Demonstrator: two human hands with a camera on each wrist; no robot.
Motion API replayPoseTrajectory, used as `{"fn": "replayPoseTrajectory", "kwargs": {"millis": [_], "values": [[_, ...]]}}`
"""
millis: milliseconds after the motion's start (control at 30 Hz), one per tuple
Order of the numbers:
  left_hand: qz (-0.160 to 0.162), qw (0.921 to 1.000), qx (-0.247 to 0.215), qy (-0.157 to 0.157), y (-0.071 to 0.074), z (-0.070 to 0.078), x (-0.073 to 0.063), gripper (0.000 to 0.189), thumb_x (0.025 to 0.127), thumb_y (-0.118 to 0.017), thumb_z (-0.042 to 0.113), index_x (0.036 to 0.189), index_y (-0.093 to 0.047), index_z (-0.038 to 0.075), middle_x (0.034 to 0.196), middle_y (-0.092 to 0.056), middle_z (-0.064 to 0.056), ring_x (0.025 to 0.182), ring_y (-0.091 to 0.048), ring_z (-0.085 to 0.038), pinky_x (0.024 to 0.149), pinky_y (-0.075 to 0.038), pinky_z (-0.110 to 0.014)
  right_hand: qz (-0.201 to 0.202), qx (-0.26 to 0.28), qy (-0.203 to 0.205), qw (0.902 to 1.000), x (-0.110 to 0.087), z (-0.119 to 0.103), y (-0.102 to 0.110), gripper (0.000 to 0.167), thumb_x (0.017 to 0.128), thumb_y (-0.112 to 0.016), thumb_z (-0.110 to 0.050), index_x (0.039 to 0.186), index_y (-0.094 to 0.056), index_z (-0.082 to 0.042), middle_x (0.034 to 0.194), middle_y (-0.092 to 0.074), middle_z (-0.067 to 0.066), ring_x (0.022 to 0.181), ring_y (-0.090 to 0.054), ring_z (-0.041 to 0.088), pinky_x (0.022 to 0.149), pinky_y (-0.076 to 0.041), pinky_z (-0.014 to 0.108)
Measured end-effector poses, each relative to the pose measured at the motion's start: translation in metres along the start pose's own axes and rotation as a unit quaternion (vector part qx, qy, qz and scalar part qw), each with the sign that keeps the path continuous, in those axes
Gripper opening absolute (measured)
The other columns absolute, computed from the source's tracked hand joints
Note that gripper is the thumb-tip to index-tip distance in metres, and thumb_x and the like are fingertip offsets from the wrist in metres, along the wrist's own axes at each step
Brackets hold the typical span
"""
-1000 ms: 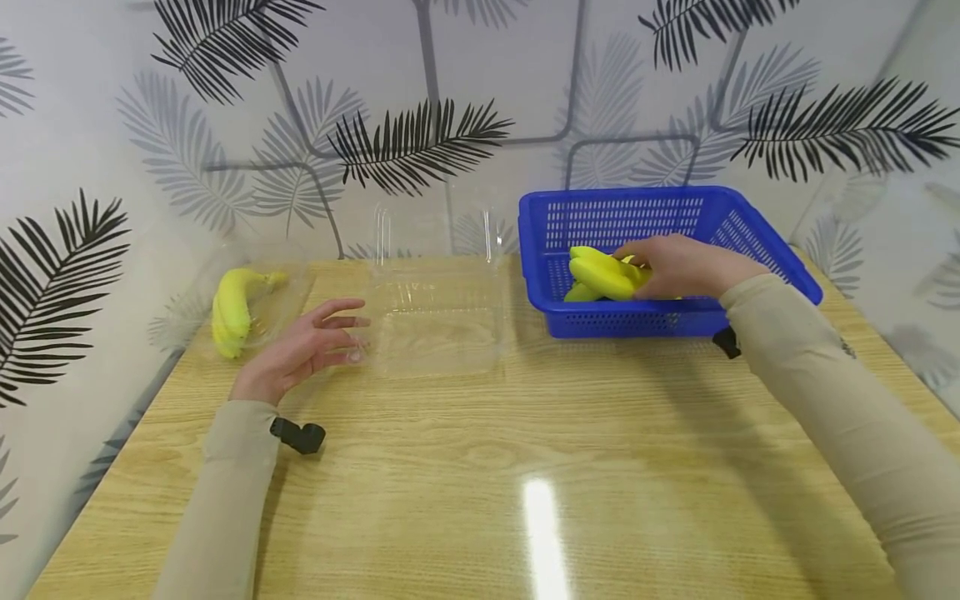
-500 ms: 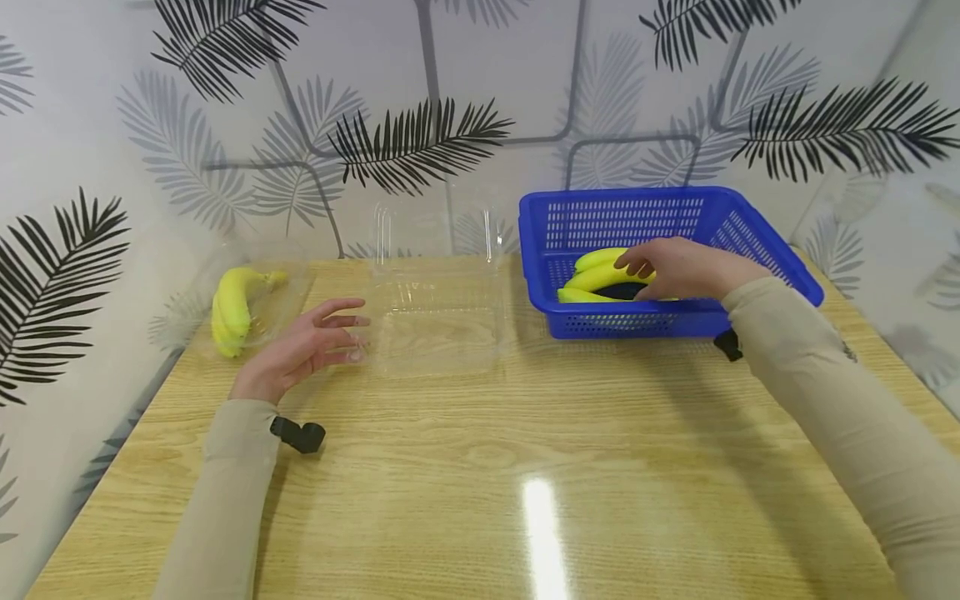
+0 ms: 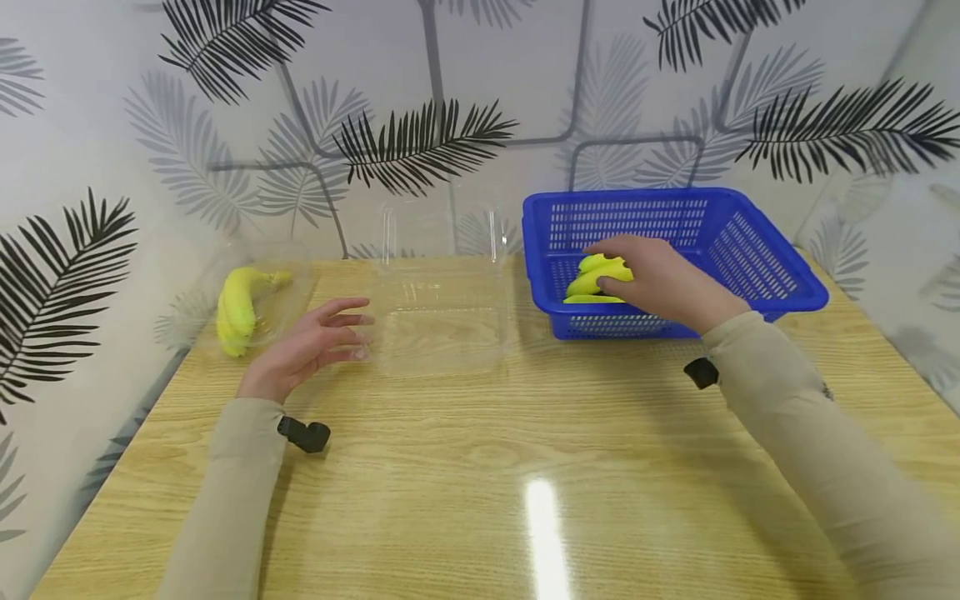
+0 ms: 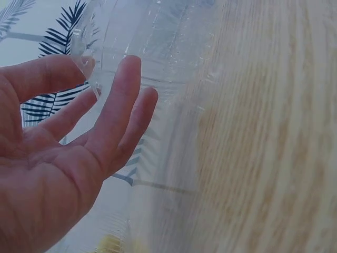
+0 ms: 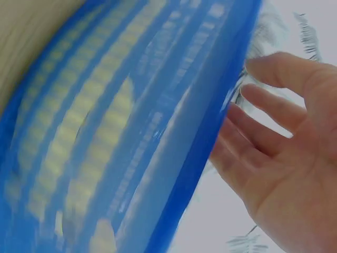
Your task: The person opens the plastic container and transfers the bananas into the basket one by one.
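In the head view my right hand (image 3: 660, 279) hovers over the front of a blue plastic basket (image 3: 630, 218), its fingers loosely curved above yellow bananas (image 3: 592, 285). A gap shows between thumb and fingers, and the hand hides part of the bananas. The right wrist view has this hand (image 5: 284, 147) beyond the basket rim (image 5: 192, 174), with nothing in its grasp. My left hand (image 3: 307, 350) has relaxed fingers at the left side of a clear plastic clamshell box (image 3: 442, 367); the left wrist view puts its fingertips (image 4: 129, 66) right at the box edge.
The clamshell's lid (image 3: 442, 229) stands raised at the back, near the patterned wall (image 3: 465, 75). At the far left a second clear container (image 3: 281, 312) has bananas (image 3: 237, 308) in it. Everything stands on a wood-grain table (image 3: 450, 467).
My right hand let go of the bananas it gripped, and they dropped lower in the basket. It has since moved left over them. My left hand stays by the clear box.
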State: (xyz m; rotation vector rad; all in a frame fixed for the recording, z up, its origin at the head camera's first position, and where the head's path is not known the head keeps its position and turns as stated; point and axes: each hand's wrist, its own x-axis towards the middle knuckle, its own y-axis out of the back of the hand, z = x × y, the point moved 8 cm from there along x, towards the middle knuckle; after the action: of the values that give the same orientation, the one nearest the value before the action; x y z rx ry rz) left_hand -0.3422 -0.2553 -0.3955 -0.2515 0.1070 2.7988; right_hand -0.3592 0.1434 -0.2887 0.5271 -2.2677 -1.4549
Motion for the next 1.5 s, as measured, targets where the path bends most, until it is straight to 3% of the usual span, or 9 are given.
{"fn": "replayPoseTrajectory", "kwargs": {"millis": [200, 400, 800, 900, 967, 1067, 1200, 1367, 1500], "values": [[0.014, 0.9973, 0.073, -0.004, -0.005, 0.007, -0.001, 0.063, 0.097, -0.055, -0.001, 0.153, -0.029, 0.006, 0.151, -0.033, -0.021, 0.128, -0.044, -0.041, 0.088, -0.053, -0.029, 0.072, 0.04, 0.084, 0.993, -0.002, -0.057, -0.021, 0.044, 0.096, -0.063, -0.013, 0.139, -0.053, -0.005, 0.14, -0.052, 0.014, 0.133, -0.043, 0.031, 0.109, -0.036, 0.047], [0.028, 0.9917, 0.125, -0.009, -0.01, 0.015, -0.003, 0.06, 0.097, -0.055, 0.006, 0.152, -0.031, 0.008, 0.151, -0.033, -0.02, 0.126, -0.044, -0.04, 0.093, -0.049, -0.036, 0.083, 0.094, 0.145, 0.9815, 0.001, -0.104, -0.051, 0.046, 0.095, -0.065, -0.01, 0.139, -0.053, -0.004, 0.14, -0.053, 0.012, 0.128, -0.048, 0.026, 0.104, -0.043, 0.042], [0.107, 0.9854, 0.122, -0.051, 0.001, 0.052, -0.019, 0.056, 0.099, -0.05, 0.007, 0.151, -0.031, 0.003, 0.145, -0.038, -0.023, 0.128, -0.043, -0.039, 0.099, -0.048, -0.046, 0.055, 0.115, 0.118, 0.9848, 0.036, -0.159, -0.088, 0.046, 0.098, -0.061, -0.02, 0.141, -0.053, -0.008, 0.141, -0.054, 0.007, 0.124, -0.054, 0.025, 0.101, -0.046, 0.035], [0.158, 0.975, 0.131, -0.086, 0.015, 0.068, -0.033, 0.049, 0.1, -0.051, 0.01, 0.147, -0.039, 0.002, 0.139, -0.046, -0.019, 0.119, -0.05, -0.031, 0.093, -0.052, -0.038, 0.045, 0.145, 0.095, 0.9838, 0.047, -0.171, -0.097, 0.046, 0.098, -0.06, -0.022, 0.142, -0.052, -0.012, 0.141, -0.053, 0.004, 0.119, -0.056, 0.022, 0.094, -0.05, 0.031], [0.205, 0.9596, 0.153, -0.117, 0.028, 0.077, -0.044, 0.044, 0.101, -0.051, 0.013, 0.143, -0.045, 0.001, 0.134, -0.051, -0.017, 0.114, -0.054, -0.026, 0.088, -0.055, -0.032, 0.036, 0.167, 0.086, 0.9816, 0.054, -0.181, -0.105, 0.046, 0.098, -0.06, -0.022, 0.143, -0.052, -0.013, 0.141, -0.053, 0.001, 0.12, -0.056, 0.019, 0.093, -0.05, 0.029], [0.296, 0.9184, 0.217, -0.147, 0.053, 0.086, -0.065, 0.039, 0.102, -0.05, 0.018, 0.137, -0.053, 0.002, 0.13, -0.055, -0.015, 0.114, -0.055, -0.023, 0.087, -0.052, -0.028, 0.016, 0.197, 0.082, 0.9769, 0.062, -0.196, -0.118, 0.047, 0.098, -0.059, -0.023, 0.144, -0.05, -0.013, 0.143, -0.052, 0.0, 0.122, -0.054, 0.018, 0.093, -0.049, 0.027], [0.388, 0.8727, 0.271, -0.12, 0.091, 0.081, -0.088, 0.045, 0.101, -0.047, 0.03, 0.139, -0.053, 0.006, 0.144, -0.045, -0.014, 0.133, -0.041, -0.028, 0.106, -0.038, -0.04, -0.006, 0.235, 0.078, 0.9689, 0.071, -0.216, -0.134, 0.048, 0.099, -0.058, -0.024, 0.145, -0.048, -0.015, 0.145, -0.048, -0.002, 0.123, -0.054, 0.017, 0.093, -0.049, 0.026], [0.443, 0.8699, 0.215, -0.031, 0.142, 0.044, -0.104, 0.06, 0.1, -0.046, 0.045, 0.149, -0.041, 0.011, 0.158, -0.021, -0.011, 0.142, -0.024, -0.03, 0.114, -0.026, -0.049, -0.015, 0.29, 0.07, 0.9543, 0.08, -0.236, -0.15, 0.05, 0.098, -0.057, -0.023, 0.147, -0.046, -0.019, 0.147, -0.045, -0.004, 0.125, -0.052, 0.017, 0.094, -0.048, 0.027], [0.446, 0.8846, 0.133, 0.023, 0.17, 0.01, -0.11, 0.066, 0.099, -0.048, 0.047, 0.154, -0.031, 0.016, 0.162, -0.008, -0.009, 0.145, -0.016, -0.03, 0.113, -0.028, -0.048, -0.013, 0.338, 0.061, 0.939, 0.087, -0.247, -0.161, 0.051, 0.098, -0.057, -0.022, 0.148, -0.044, -0.018, 0.149, -0.043, -0.005, 0.131, -0.047, 0.021, 0.099, -0.046, 0.029]]}}
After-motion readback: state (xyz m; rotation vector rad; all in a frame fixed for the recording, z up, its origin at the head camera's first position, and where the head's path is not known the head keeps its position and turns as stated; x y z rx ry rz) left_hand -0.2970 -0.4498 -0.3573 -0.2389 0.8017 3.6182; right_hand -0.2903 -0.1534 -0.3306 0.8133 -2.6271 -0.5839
